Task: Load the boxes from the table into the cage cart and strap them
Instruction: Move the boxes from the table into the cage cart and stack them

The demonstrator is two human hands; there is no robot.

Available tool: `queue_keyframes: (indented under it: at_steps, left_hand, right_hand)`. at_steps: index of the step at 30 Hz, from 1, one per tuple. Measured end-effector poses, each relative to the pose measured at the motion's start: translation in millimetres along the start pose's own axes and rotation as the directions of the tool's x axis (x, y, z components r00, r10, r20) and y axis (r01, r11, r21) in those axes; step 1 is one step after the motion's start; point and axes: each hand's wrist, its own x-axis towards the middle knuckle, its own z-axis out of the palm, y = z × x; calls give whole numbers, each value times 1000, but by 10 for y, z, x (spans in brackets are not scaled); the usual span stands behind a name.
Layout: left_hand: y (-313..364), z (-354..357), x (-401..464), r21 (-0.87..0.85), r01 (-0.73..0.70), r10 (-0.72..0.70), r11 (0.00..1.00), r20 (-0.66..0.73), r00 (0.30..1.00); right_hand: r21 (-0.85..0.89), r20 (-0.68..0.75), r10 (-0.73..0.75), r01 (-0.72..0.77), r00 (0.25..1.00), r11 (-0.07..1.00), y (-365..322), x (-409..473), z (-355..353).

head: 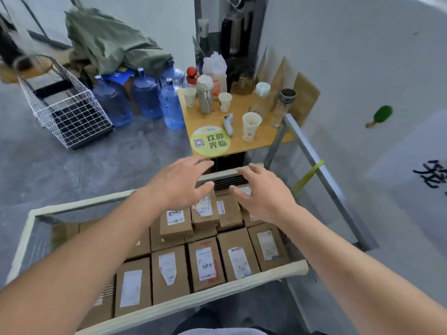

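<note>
Cage cart (266,270): boxes (205,262) loaded, unstrapped.
Left hand (180,183), right hand (262,192) spread, empty, above 12 o'clock stack; yellow strap (306,177) at 2 o'clock.

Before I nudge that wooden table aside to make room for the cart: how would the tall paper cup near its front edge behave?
The paper cup would probably tip easily: it is tall, narrow at the base and looks light. It stands near the edge of the wooden table, so it may fall off. Its thin wall would likely crush under a firm grip.
</note>
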Motion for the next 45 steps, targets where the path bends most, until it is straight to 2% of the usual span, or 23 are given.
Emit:
queue_keyframes:
  at_steps: [4,10,15,20,27,32,39,45]
  left_hand:
    - [336,-243,-47,7,-28,29,1000,-76,997]
    - [828,-491,11,-22,-151,146,988,-147,978]
    - [1199,-665,196,-13,-290,285,957,-145,948]
    - [1556,-836,462,26,-482,481,876,-137,866]
    - [2135,-985,561,33,-740,740,672,-76,669]
    - [2606,-958,397,21,-859,860,511,-2,511]
    - [3455,-694,-34,0,-951,949,309,61,309]
    - [4255,-347,-574,-22,-989,984,144,113,140]
  right_hand:
    - [9,-60,-21,22,998,1000,122,-294,-345]
    - [22,-173,-45,49,984,999,328,-716,-808]
    - [38,-245,47,-39,968,999,450,-1029,-1101]
    - [111,-328,215,-188,920,976,558,-1233,-1254]
    - [228,-446,485,-429,752,874,532,-1725,-1252]
    - [297,-474,639,-574,606,763,440,-2301,-1225]
    - [389,-473,786,-705,399,593,410,-3241,-1109]
    - [476,-442,864,-752,242,455,501,-4145,-914]
